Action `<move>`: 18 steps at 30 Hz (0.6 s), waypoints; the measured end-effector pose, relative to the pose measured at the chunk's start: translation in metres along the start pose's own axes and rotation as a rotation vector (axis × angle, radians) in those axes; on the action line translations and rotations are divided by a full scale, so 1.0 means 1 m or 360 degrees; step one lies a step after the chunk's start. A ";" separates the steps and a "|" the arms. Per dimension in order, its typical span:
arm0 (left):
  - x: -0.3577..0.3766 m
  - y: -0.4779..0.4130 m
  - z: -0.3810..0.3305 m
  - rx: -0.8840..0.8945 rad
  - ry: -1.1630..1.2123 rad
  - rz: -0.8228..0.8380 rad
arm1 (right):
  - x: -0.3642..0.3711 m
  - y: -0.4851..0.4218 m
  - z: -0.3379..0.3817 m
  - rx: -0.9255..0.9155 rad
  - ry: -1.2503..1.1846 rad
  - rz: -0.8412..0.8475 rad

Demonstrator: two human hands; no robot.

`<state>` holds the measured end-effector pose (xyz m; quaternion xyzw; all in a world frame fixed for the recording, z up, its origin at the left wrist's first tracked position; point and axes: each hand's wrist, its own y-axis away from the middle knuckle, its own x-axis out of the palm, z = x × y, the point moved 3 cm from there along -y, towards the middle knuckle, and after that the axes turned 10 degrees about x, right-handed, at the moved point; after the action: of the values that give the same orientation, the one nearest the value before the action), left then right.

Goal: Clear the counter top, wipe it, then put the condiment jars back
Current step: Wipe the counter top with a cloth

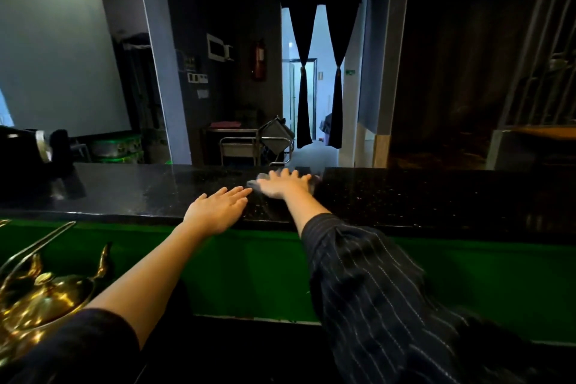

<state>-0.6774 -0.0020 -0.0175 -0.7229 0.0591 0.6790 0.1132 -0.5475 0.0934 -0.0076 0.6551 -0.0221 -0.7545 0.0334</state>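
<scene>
A black speckled stone counter top point(420, 196) runs across the view above a green front panel. My right hand point(285, 184) lies flat with spread fingers on a grey cloth point(257, 181) near the counter's far edge; the cloth shows only at the hand's left and right sides. My left hand point(218, 209) rests flat and open on the counter's near edge, just left of the right hand. No condiment jars are in sight.
A black appliance point(28, 150) stands on the counter at the far left. A shiny brass vessel with a long handle point(40, 290) sits low at the left, below the counter. Beyond the counter are a metal trolley point(246, 146) and a curtained doorway point(314, 78).
</scene>
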 end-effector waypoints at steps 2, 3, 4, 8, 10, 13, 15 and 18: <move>-0.002 0.002 -0.002 -0.0006 -0.0008 0.0018 | 0.004 0.011 0.008 -0.0166 0.0004 0.0070; -0.002 0.004 -0.003 -0.0004 -0.0005 0.0028 | 0.003 0.017 0.002 -0.0236 0.0005 0.0094; -0.002 0.005 -0.003 -0.0004 0.0019 0.0030 | 0.001 0.021 -0.008 -0.0289 0.0016 0.0099; -0.002 0.008 -0.001 -0.0017 0.0149 0.0016 | -0.014 0.017 -0.100 -0.0138 0.0005 0.0021; -0.002 0.008 0.000 -0.0009 0.0158 0.0018 | -0.021 0.006 -0.164 0.0076 0.0006 0.0011; -0.001 0.007 0.000 0.0000 0.0148 -0.0018 | -0.035 -0.004 -0.251 0.0381 0.0059 0.0038; 0.000 0.005 0.000 0.0000 0.0130 -0.0022 | -0.042 -0.006 -0.278 0.0522 0.0050 0.0029; 0.003 0.001 0.001 0.0008 0.0103 -0.0022 | -0.043 -0.019 -0.282 0.0698 0.0023 0.0056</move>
<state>-0.6782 -0.0030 -0.0209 -0.7446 0.0596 0.6543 0.1177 -0.2624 0.1190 -0.0060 0.6514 -0.1968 -0.7263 -0.0966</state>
